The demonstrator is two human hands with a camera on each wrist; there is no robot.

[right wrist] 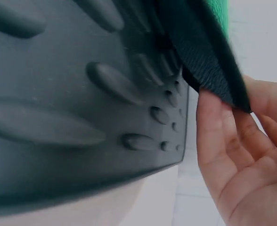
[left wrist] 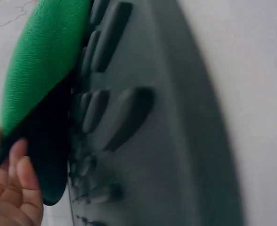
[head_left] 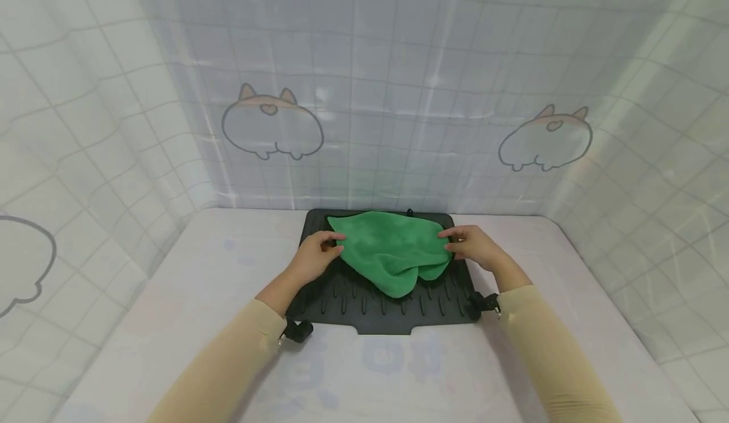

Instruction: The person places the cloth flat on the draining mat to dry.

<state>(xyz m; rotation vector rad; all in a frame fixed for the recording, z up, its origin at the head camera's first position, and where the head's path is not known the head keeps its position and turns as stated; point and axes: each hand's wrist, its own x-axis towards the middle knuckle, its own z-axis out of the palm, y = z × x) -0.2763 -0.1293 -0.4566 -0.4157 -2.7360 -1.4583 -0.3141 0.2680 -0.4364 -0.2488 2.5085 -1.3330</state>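
Observation:
A green cloth (head_left: 387, 246) with a dark underside lies over a black ribbed drying mat (head_left: 364, 309), its near part bunched into folds. My left hand (head_left: 314, 255) pinches the cloth's left edge between thumb and fingers. On the opposite side my right hand (head_left: 475, 246) pinches the right edge. The left wrist view has the cloth (left wrist: 44, 61) raised off the ridges, the left fingers (left wrist: 28, 181) at its lower edge. Close up on the right, the fingers (right wrist: 211, 136) lie under the cloth's dark corner (right wrist: 209, 61), with the thumb on the other face.
The mat lies on a pale table (head_left: 228, 347) with faint prints. A white tiled-pattern curtain (head_left: 387, 94) with cartoon animal outlines hangs behind and along both sides. Each wrist wears a small black camera, the left one (head_left: 299, 330) near the mat's front left corner.

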